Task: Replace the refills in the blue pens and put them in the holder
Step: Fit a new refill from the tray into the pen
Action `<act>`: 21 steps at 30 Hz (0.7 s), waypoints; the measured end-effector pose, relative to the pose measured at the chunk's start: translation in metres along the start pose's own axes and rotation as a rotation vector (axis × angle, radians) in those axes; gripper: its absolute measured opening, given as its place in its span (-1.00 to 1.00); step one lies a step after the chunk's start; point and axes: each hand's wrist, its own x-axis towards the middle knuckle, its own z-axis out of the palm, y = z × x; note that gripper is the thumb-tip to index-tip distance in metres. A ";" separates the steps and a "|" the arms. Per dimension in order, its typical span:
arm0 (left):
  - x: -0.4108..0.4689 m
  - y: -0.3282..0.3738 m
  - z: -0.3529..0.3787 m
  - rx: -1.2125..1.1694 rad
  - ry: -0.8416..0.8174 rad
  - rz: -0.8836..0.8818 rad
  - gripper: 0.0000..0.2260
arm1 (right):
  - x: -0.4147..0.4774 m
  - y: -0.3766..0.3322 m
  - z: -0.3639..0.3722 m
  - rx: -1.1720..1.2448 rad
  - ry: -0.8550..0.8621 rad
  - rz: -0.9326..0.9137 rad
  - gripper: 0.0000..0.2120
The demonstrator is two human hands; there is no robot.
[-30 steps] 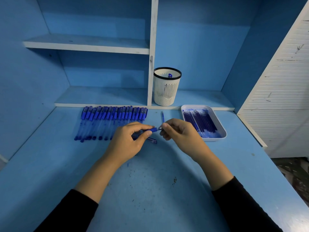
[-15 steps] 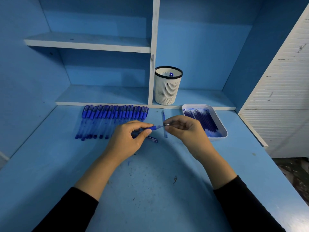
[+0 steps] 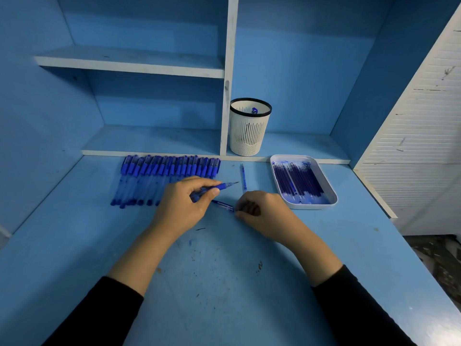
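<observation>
Left hand (image 3: 184, 203): grips a pen (image 3: 219, 187), long axis left to right, metal tip pointing right and slightly away.
Right hand (image 3: 262, 212): fingers curled, pinching the end of a pen piece (image 3: 222, 204) lying on the tabletop (image 3: 224, 283).
Refill (image 3: 244, 177): loose on the tabletop (lengthwise, pointing away), beside the tray (image 3: 331, 196).
Holder (image 3: 250, 131): upright on the shelf (image 3: 299, 146).

On my feed the blue desk (image 3: 224, 308) is peppered with dark ink specks (image 3: 199, 255). Behind it, the blue cubby has 1 white-edged upper shelf (image 3: 129, 62) on the left, 1 white upright divider (image 3: 229, 71) and a low ledge (image 3: 149, 142). A scuffed white slatted panel (image 3: 419, 136) stands at right, with dark floor (image 3: 439, 258) beyond.
</observation>
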 end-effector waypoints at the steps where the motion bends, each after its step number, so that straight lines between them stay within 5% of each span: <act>1: 0.000 0.000 0.000 0.002 -0.002 -0.001 -0.84 | 0.000 0.000 0.000 -0.028 -0.008 -0.015 -0.94; 7: -0.001 0.000 0.002 0.009 -0.029 -0.013 -0.83 | 0.001 0.000 -0.004 0.014 -0.016 0.049 -0.85; 15: -0.003 0.003 0.005 -0.011 -0.062 -0.005 -0.84 | 0.003 -0.002 -0.008 0.500 0.249 0.070 -0.77; 21: -0.003 0.003 0.005 -0.045 -0.054 -0.010 -0.83 | 0.006 -0.001 -0.005 0.477 0.286 0.053 -0.97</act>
